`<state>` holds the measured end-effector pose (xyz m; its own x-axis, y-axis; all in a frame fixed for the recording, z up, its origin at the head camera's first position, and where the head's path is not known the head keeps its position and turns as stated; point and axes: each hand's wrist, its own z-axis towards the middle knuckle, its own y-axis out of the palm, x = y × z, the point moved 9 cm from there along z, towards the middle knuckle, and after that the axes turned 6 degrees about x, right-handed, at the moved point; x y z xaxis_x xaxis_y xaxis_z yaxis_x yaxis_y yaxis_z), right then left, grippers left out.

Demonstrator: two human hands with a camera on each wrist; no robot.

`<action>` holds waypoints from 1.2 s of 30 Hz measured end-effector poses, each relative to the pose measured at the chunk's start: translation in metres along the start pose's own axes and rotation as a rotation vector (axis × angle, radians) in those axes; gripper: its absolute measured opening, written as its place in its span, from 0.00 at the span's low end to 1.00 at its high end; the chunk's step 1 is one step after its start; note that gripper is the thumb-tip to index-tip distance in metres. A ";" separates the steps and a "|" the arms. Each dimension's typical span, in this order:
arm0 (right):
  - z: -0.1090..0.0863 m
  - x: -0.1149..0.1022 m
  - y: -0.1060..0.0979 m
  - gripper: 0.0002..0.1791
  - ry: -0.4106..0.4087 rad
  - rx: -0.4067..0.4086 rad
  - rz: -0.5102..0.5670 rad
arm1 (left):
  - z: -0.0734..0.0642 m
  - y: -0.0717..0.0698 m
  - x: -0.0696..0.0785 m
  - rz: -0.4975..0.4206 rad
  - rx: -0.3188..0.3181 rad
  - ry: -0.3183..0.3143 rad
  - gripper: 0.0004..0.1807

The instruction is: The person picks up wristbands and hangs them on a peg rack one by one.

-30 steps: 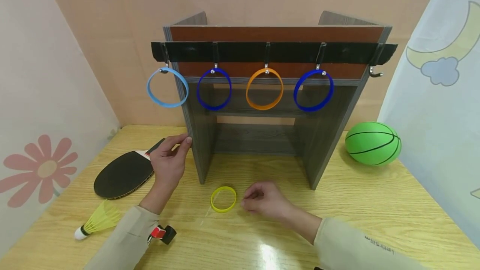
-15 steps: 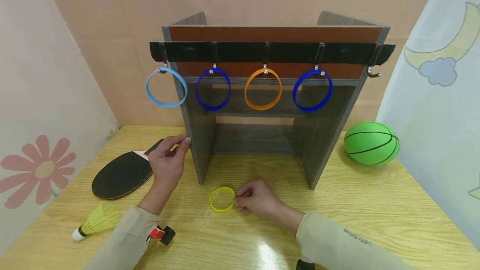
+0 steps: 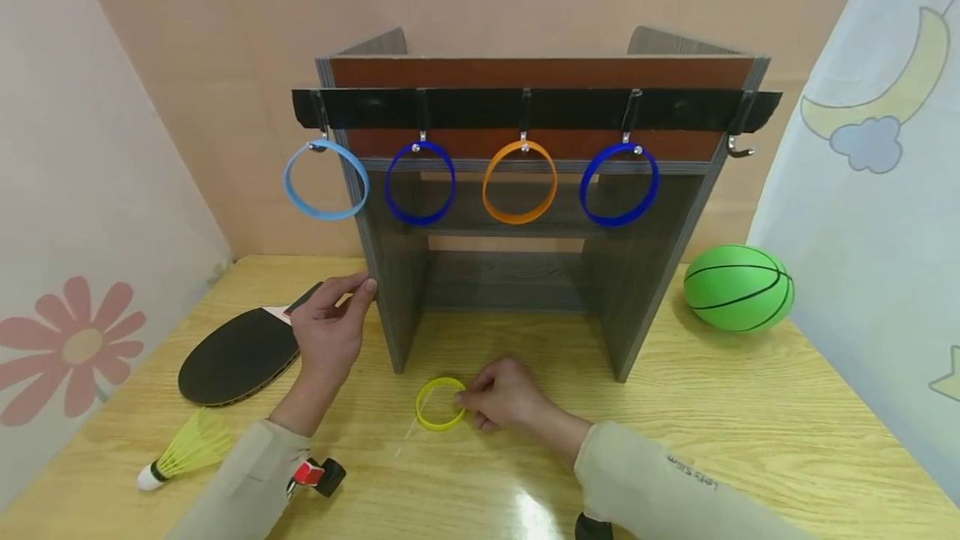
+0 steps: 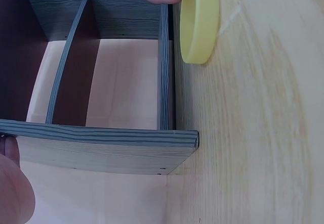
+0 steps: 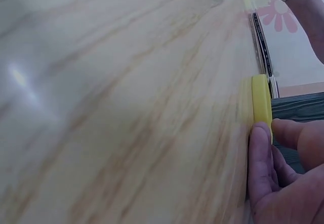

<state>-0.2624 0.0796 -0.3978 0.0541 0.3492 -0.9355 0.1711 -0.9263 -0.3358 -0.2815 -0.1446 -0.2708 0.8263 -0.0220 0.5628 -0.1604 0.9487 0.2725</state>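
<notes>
A yellow ring [image 3: 430, 423] lies on the wooden table in front of a grey shelf [image 3: 384, 323]. My right hand [image 3: 504, 394] pinches its right edge between thumb and fingers, as the right wrist view also shows on the yellow ring [image 5: 261, 100]. My left hand [image 3: 330, 327] holds the front edge of the shelf's left panel with its fingertips; most of that hand is outside the left wrist view. Along the black hook strip [image 3: 472, 110] hang a light blue ring [image 3: 330, 215], a dark blue ring [image 3: 420, 221], an orange ring [image 3: 519, 219] and another dark blue ring [image 3: 615, 222].
A bare hook [image 3: 740, 152] sits at the strip's right end. Left on the table are a black table tennis bat [image 3: 240, 357] and a yellow shuttlecock [image 3: 187, 447]. A green ball [image 3: 738, 288] stands right of the shelf.
My right hand has moved left to the yellow ring and taken hold of its right edge. My left hand stays at the shelf panel. The head view has shifted slightly.
</notes>
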 end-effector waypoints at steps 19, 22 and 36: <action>-0.002 0.000 -0.002 0.04 -0.020 -0.007 -0.006 | 0.000 0.002 0.002 -0.008 -0.012 0.002 0.09; -0.004 0.001 -0.003 0.04 -0.013 -0.014 -0.003 | 0.000 0.003 0.002 -0.010 -0.013 0.000 0.09; -0.022 0.010 -0.020 0.05 0.026 -0.053 0.120 | 0.000 0.001 0.001 0.002 -0.006 -0.012 0.08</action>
<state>-0.2440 0.1048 -0.3980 0.1031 0.2409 -0.9651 0.2137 -0.9529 -0.2151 -0.2807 -0.1434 -0.2699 0.8193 -0.0243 0.5728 -0.1584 0.9506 0.2668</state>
